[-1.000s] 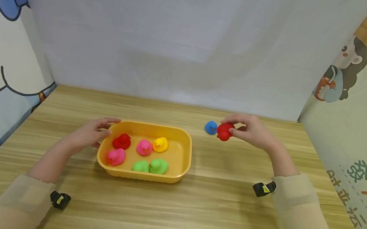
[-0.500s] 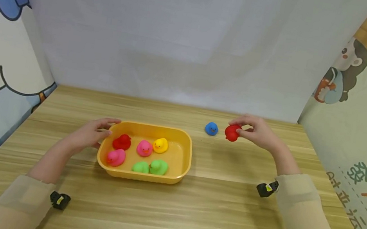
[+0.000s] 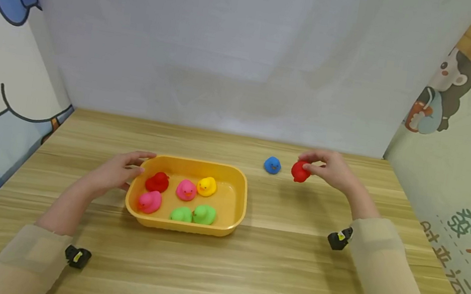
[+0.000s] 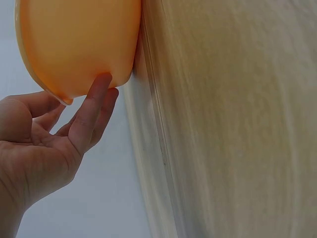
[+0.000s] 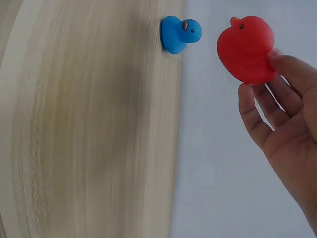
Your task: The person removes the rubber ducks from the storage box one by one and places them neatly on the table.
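Between thumb and fingers, my right hand (image 3: 328, 168) pinches a red rubber duck (image 3: 300, 172). The right wrist view shows this red duck (image 5: 247, 49) raised off the wooden surface, its beak free of the fingers. To its left a blue rubber duck (image 3: 272, 165) sits on the table. My left hand (image 3: 113, 172) is at the left end of a yellow plastic tray (image 3: 187, 227), fingers fairly straight. Seen from the left wrist, fingertips (image 4: 101, 82) touch the outside wall of the tray (image 4: 79, 44), and the thumb is by the rim.
In the tray lie another red duck (image 3: 157, 182), two pink ducks, a yellow duck (image 3: 206, 186) and two green ducks. A pale curtain (image 3: 238, 66) hangs behind the wooden table (image 3: 197, 278). Printed cartoon panels stand at both sides.
My right hand has carried the red duck a little to the right, away from the blue duck. The left hand and the tray have stayed in place.
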Tool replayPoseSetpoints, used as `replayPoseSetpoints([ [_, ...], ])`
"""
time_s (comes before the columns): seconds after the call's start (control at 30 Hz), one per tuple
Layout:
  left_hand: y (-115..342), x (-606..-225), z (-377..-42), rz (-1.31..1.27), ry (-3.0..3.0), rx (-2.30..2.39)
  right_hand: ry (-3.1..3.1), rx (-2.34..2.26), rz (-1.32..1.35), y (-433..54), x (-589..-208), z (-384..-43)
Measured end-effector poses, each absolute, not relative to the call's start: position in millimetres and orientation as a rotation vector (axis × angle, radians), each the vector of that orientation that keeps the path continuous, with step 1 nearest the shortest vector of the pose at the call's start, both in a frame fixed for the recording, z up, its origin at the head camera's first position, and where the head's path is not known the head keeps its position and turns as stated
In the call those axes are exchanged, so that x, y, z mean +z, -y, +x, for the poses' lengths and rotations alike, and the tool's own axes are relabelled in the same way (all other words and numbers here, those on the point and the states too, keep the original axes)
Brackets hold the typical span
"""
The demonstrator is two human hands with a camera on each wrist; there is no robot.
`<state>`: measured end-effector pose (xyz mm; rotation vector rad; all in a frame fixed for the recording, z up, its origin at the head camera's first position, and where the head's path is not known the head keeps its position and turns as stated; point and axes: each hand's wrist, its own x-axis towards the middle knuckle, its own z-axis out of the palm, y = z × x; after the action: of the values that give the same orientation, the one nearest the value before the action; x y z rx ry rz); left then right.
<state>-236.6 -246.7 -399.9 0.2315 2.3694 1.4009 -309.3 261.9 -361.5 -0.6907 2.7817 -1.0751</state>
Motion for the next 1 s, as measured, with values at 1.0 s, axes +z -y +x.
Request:
replayPoseSetpoints([
  [1.0, 249.1, -398.0, -235.0, 0.253, -2.351, 1.415, -2.793, -0.992, -0.593, -262.2, -403.6, -339.2],
])
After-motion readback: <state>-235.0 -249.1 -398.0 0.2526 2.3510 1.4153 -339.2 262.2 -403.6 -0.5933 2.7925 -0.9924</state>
